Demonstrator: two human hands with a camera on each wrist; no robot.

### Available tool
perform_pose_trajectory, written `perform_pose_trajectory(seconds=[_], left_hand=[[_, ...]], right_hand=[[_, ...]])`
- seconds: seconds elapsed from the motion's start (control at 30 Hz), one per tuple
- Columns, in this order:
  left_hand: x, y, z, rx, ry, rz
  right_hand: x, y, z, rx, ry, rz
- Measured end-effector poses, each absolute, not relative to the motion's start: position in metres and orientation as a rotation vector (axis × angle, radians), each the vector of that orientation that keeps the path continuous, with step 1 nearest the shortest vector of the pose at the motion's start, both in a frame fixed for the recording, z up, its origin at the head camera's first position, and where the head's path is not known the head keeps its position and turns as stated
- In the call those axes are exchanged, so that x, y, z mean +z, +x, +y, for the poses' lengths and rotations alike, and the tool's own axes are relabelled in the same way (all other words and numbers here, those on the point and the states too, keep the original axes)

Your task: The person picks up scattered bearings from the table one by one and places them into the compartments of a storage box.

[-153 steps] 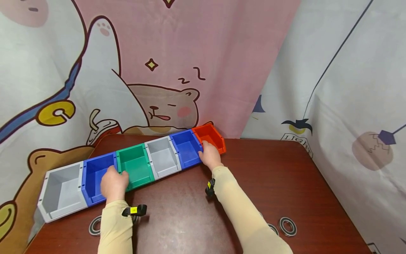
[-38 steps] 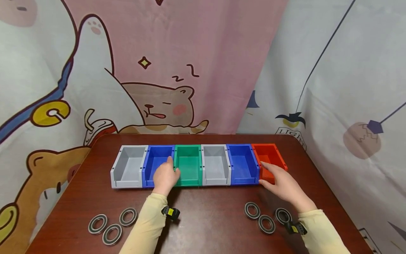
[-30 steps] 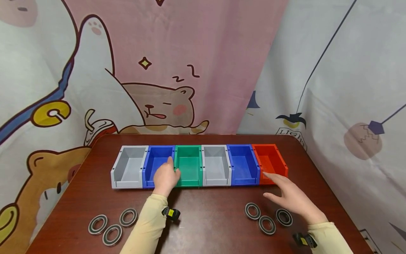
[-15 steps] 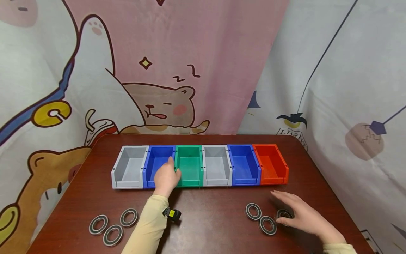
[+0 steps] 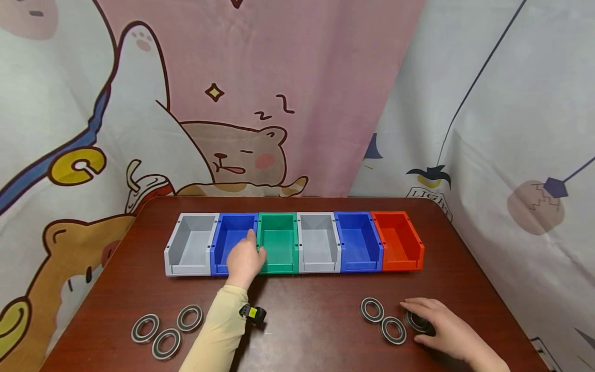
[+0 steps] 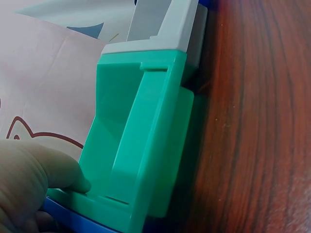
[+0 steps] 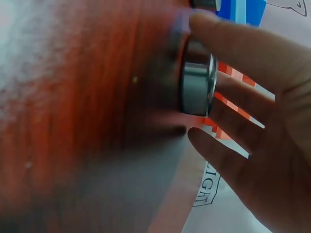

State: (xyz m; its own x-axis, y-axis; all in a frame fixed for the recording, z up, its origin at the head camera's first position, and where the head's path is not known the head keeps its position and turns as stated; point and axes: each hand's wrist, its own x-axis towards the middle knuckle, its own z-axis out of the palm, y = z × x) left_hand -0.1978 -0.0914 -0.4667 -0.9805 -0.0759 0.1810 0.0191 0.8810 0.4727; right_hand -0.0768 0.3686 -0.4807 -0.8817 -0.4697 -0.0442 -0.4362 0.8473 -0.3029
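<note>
A row of joined plastic storage bins stands on the table, with grey, blue and green ones side by side. My left hand [image 5: 244,260] grips the shared edge between the left blue bin [image 5: 226,232] and the green bin [image 5: 278,243]. In the left wrist view its thumb [image 6: 68,170] lies over the green bin's side wall. My right hand [image 5: 446,328] is spread over the rightmost ball bearing [image 5: 409,321], partly covering it in the head view. In the right wrist view, fingers and thumb stand around that bearing [image 7: 197,90], thumb tip close to its upper edge.
Two more bearings, one [image 5: 372,310] behind the other [image 5: 393,330], lie just left of my right hand. Three bearings [image 5: 166,344] lie at the front left. A red bin [image 5: 397,240] ends the row on the right. A printed curtain [image 5: 325,103] hangs behind the table [image 5: 307,330].
The bin row, slanted earlier, now stands straight across the table. My right hand has left the red bin and come down toward me onto the rightmost bearing. The left hand keeps its grip.
</note>
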Motion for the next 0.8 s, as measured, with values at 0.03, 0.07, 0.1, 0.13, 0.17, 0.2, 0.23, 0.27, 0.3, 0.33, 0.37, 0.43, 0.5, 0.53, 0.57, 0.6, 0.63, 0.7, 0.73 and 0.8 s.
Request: perform_pose_trajectory(seconds=[0.03, 0.07, 0.1, 0.13, 0.17, 0.2, 0.23, 0.27, 0.3, 0.33, 0.37, 0.43, 0.5, 0.53, 0.57, 0.6, 0.63, 0.7, 0.73, 0.8], left_hand=[[-0.467, -0.198, -0.091, -0.721, 0.046, -2.858], [-0.467, -0.198, -0.091, -0.721, 0.047, -2.859], [-0.467, -0.198, -0.091, -0.721, 0.048, -2.86], [-0.467, -0.198, -0.091, -0.722, 0.049, -2.861], [-0.467, -0.198, -0.091, -0.724, 0.051, -2.862], [-0.467, -0.198, -0.091, -0.723, 0.052, -2.863], [-0.468, -0.198, -0.091, -0.723, 0.054, -2.864], [-0.468, -0.198, -0.091, -0.723, 0.056, -2.865], [-0.468, -0.198, -0.091, -0.725, 0.058, -2.864], [-0.468, -0.198, -0.091, -0.725, 0.06, -2.864], [-0.468, -0.198, -0.091, -0.725, 0.06, -2.863], [-0.467, -0.198, -0.091, -0.723, 0.059, -2.859], [-0.467, -0.198, -0.091, -0.718, 0.057, -2.852], [-0.467, -0.198, -0.091, -0.716, 0.055, -2.849], [-0.468, -0.198, -0.091, -0.712, 0.052, -2.846], [-0.468, -0.198, -0.091, -0.709, 0.051, -2.843], [-0.468, -0.198, -0.091, -0.707, 0.049, -2.841], [-0.469, -0.198, -0.091, -0.704, 0.049, -2.838], [-0.469, -0.198, -0.091, -0.704, 0.05, -2.838], [-0.469, -0.198, -0.091, -0.703, 0.052, -2.838]], right_hand=[[-0.48, -0.076, 0.368, -0.416, -0.707, 2.911], [-0.48, -0.076, 0.367, -0.395, -0.698, 2.914], [-0.48, -0.075, 0.367, -0.374, -0.689, 2.919], [-0.479, -0.075, 0.366, -0.354, -0.678, 2.925], [-0.479, -0.075, 0.365, -0.342, -0.678, 2.932], [-0.479, -0.075, 0.365, -0.329, -0.679, 2.939], [-0.479, -0.075, 0.364, -0.319, -0.679, 2.945], [-0.479, -0.075, 0.364, -0.308, -0.683, 2.953], [-0.479, -0.075, 0.363, -0.301, -0.685, 2.962], [-0.479, -0.075, 0.363, -0.296, -0.686, 2.968], [-0.479, -0.075, 0.363, -0.293, -0.688, 2.972], [-0.48, -0.075, 0.362, -0.29, -0.695, 2.986], [-0.479, -0.076, 0.362, -0.294, -0.707, 2.997], [-0.479, -0.076, 0.362, -0.303, -0.716, 3.0], [-0.479, -0.077, 0.362, -0.315, -0.721, 3.0], [-0.478, -0.078, 0.362, -0.325, -0.727, 3.001], [-0.477, -0.079, 0.363, -0.338, -0.728, 2.999], [-0.475, -0.082, 0.363, -0.372, -0.74, 3.007], [-0.473, -0.084, 0.362, -0.385, -0.742, 3.018], [-0.469, -0.088, 0.362, -0.414, -0.77, 3.062]])
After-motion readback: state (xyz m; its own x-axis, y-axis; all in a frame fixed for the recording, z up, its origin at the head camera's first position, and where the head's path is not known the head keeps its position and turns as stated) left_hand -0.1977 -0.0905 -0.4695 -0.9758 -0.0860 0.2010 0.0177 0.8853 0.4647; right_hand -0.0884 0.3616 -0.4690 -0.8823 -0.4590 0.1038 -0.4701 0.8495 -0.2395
